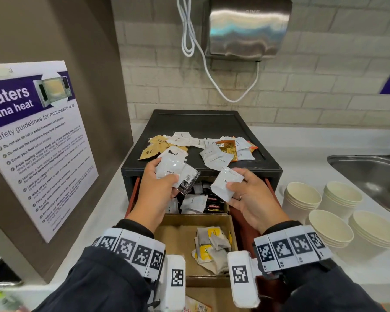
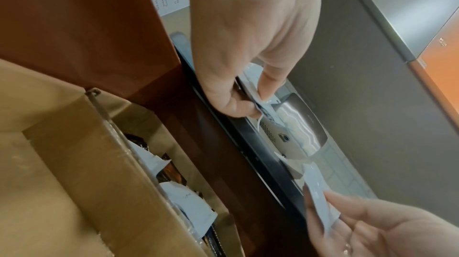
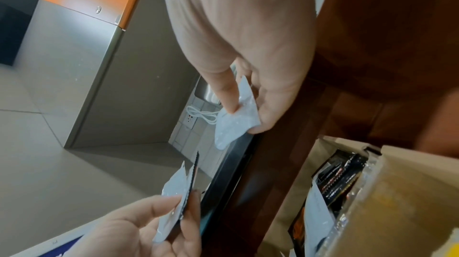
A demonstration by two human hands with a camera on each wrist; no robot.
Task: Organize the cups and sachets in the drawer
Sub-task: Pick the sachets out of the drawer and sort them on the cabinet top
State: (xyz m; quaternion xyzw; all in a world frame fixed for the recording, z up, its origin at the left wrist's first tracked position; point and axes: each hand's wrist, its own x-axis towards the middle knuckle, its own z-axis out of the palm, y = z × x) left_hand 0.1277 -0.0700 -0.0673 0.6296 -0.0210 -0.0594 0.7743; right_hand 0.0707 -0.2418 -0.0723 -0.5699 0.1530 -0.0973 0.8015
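We are mid-sort: our left hand [image 1: 160, 183] pinches several sachets [image 1: 175, 171], our right hand [image 1: 249, 194] one white sachet [image 1: 226, 184], centre frame above the open drawer [image 1: 212, 224]; next, drop each into its matching compartment.

Above the open drawer [image 1: 252, 221], both sachet-holding hands crowd its back half; its cardboard front compartment [image 1: 178, 239] lies open, teabags [image 1: 212, 246] filling that compartment's right side.

Glossy white sachets [image 1: 170, 171] in both hands; matt cardboard box [image 1: 178, 239] below; brushed-metal dryer [image 1: 245, 30] beyond.
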